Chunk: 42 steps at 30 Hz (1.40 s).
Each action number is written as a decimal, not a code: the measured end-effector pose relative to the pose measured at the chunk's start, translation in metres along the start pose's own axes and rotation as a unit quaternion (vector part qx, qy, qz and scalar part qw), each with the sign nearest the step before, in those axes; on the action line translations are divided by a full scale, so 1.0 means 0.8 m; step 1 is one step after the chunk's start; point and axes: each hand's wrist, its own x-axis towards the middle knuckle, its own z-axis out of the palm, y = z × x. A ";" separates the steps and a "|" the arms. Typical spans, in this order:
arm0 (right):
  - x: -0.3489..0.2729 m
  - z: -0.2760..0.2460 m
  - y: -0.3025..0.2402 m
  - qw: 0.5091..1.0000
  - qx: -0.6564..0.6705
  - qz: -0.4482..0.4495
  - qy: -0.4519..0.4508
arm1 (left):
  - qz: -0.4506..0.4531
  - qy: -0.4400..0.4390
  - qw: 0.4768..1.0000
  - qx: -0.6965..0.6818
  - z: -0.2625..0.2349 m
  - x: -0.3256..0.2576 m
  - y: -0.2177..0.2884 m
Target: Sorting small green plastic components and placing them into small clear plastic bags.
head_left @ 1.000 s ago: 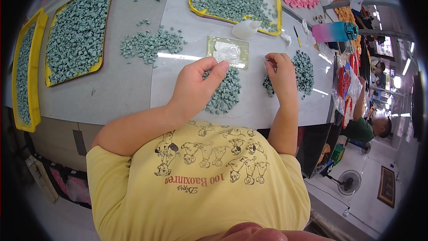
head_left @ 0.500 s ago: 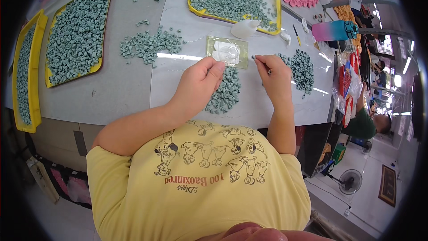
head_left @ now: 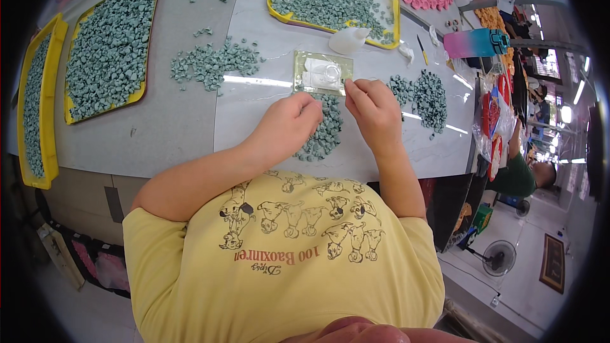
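"Brought bare right hand leftward to the flat, translucent olive pad?"

"Yes, pinching a tiny dark-green nugget at the fingertips, likely for control."

"Lowered bare left hand by the pale-green nugget pile, with fingers curled; cannot tell contents."

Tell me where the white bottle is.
In the head view, slightly right of upper centre, the white bottle is between a yellow tray and the greenish pad.
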 end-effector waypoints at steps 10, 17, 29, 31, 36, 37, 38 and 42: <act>0.007 0.011 -0.002 0.996 -0.042 -0.084 0.005 | -0.030 -0.003 0.994 -0.105 -0.002 -0.003 0.006; 0.007 0.009 -0.005 0.997 -0.012 -0.075 0.033 | -0.045 -0.013 0.984 -0.171 -0.004 -0.004 0.010; 0.003 0.013 -0.010 0.996 0.052 0.046 0.052 | -0.025 -0.028 0.976 -0.216 -0.004 -0.003 0.007; 0.002 0.013 -0.007 0.998 0.031 0.019 0.043 | -0.022 -0.028 0.978 -0.208 -0.004 -0.003 0.007; 0.003 0.014 -0.007 0.998 -0.032 -0.044 0.024 | -0.023 -0.008 0.966 -0.259 -0.003 -0.004 0.005; 0.004 0.014 -0.008 0.997 -0.047 -0.059 0.019 | -0.023 -0.008 0.966 -0.259 -0.004 -0.003 0.005; 0.005 0.014 -0.008 0.995 -0.061 -0.074 0.015 | -0.021 -0.009 0.966 -0.257 -0.004 -0.004 0.004; 0.004 0.013 -0.007 0.995 -0.065 -0.080 0.014 | -0.021 0.000 0.967 -0.255 -0.005 -0.005 0.011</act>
